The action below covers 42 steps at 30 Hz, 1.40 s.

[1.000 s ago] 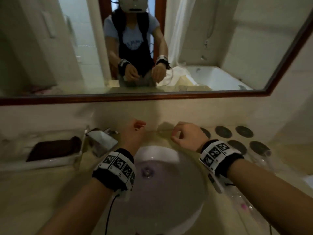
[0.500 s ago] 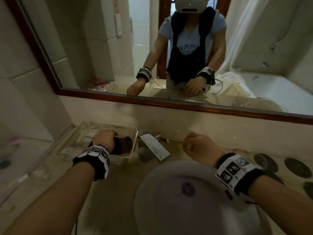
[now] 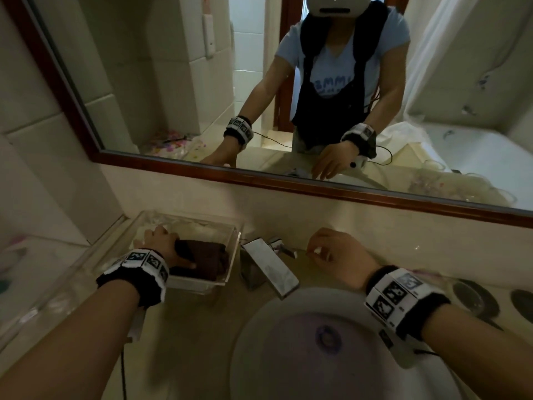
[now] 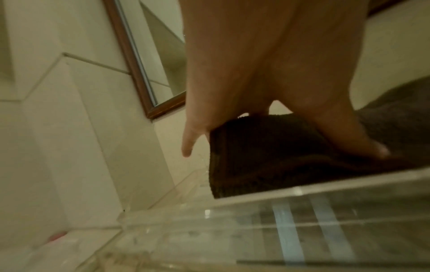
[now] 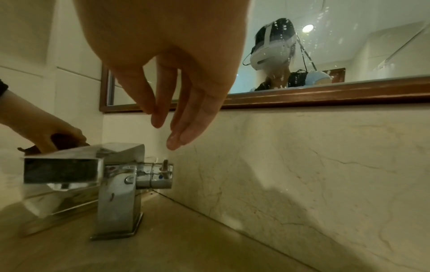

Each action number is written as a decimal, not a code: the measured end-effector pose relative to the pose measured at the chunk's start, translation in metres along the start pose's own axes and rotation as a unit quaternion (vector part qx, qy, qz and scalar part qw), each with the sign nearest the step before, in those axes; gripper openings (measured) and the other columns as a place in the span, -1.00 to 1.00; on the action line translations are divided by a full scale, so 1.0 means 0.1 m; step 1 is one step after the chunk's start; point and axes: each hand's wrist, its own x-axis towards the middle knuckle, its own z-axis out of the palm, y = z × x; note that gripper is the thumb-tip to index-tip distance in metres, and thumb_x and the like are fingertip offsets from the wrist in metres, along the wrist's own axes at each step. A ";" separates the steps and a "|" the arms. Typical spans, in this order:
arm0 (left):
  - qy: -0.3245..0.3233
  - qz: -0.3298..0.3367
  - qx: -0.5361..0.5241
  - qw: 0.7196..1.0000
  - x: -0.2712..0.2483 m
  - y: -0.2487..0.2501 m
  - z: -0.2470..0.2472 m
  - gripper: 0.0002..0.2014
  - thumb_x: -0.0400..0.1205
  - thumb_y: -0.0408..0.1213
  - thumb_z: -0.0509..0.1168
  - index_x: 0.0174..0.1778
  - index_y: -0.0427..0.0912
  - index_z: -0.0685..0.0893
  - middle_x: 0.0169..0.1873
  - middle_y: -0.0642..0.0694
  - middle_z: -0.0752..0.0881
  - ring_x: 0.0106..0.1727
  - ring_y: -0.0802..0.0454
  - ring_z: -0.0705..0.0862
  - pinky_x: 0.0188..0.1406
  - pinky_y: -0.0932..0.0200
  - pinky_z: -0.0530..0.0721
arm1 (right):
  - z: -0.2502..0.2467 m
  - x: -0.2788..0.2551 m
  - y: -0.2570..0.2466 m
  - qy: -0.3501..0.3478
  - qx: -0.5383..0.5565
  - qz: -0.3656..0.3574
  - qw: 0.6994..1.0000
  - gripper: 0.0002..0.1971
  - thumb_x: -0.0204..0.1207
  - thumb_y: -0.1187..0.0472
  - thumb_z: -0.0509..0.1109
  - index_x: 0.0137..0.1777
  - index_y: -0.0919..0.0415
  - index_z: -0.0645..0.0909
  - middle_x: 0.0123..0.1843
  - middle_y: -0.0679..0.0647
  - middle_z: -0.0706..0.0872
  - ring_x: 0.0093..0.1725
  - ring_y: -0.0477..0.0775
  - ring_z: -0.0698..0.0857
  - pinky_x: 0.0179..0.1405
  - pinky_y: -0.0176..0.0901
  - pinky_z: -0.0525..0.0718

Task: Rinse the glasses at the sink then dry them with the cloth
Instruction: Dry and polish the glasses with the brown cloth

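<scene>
A dark brown folded cloth (image 3: pixel 207 261) (image 4: pixel 279 165) lies in a clear plastic tray (image 3: pixel 199 284) left of the tap. My left hand (image 3: pixel 167 249) grips the cloth's left end. Its thumb (image 4: pixel 349 139) presses on top and the other fingers curl behind the fold, as the right wrist view also shows for the left hand (image 5: pixel 53 136). My right hand (image 3: pixel 331 252) (image 5: pixel 167 128) hangs over the counter behind the white sink (image 3: pixel 259 327), fingers loose and holding nothing. Clear glasses (image 3: pixel 450 183) appear only as a mirror reflection at the right.
A square chrome tap (image 3: pixel 268 267) (image 5: pixel 93 165) stands between my hands at the basin's back rim. Dark round coasters (image 3: pixel 473 301) lie on the counter to the right. The wood-framed mirror (image 3: pixel 288 183) and the stone backsplash (image 5: pixel 302 165) close off the back.
The view has swung left. My left hand has left the sink, reached into the tray and taken hold of the cloth. My right hand stays behind the basin, its fingers now looser.
</scene>
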 end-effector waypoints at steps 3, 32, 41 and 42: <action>-0.015 0.028 -0.083 0.996 -0.14 0.00 -0.19 -0.53 0.35 -0.17 0.59 0.11 -0.26 0.66 0.14 -0.25 0.67 0.15 -0.19 0.62 0.09 0.05 0.59 | -0.05 0.01 -0.09 0.003 -0.011 -0.009 1.000 -0.87 0.50 0.26 0.34 -0.06 0.15 0.72 0.03 0.00 0.65 -0.19 -0.09 0.55 -0.16 -0.31 0.51; -0.270 0.267 -0.539 0.752 -1.89 3.56 -0.46 -0.63 0.52 -0.58 0.36 0.22 -0.23 0.60 -0.14 -0.18 0.80 -0.16 0.00 0.76 -0.22 0.24 0.75 | -1.31 -2.22 1.34 0.068 -0.084 0.078 0.991 -0.38 0.55 0.26 0.31 0.55 -0.17 0.24 0.57 -0.02 0.28 0.45 0.04 0.42 0.44 -0.09 0.46; -0.071 0.271 -0.256 0.925 -1.68 4.56 0.39 -0.09 0.44 -0.18 0.53 0.60 -0.22 0.13 0.44 -0.15 0.45 0.40 -0.08 0.49 0.30 0.22 0.47 | -1.69 -2.44 2.31 0.029 -0.023 0.235 0.971 -0.50 0.55 0.19 0.32 0.48 -0.05 0.38 0.34 0.07 0.47 0.28 0.11 0.53 0.34 -0.10 0.49; -0.078 0.274 -0.266 0.921 -1.65 4.66 0.50 -0.02 0.42 -0.16 0.54 0.61 -0.24 0.04 0.51 -0.18 0.35 0.47 -0.11 0.42 0.36 0.18 0.42 | -1.68 -2.43 2.39 0.003 -0.030 0.239 0.971 -0.50 0.55 0.13 0.32 0.49 -0.05 0.36 0.34 0.09 0.46 0.27 0.13 0.54 0.35 -0.06 0.49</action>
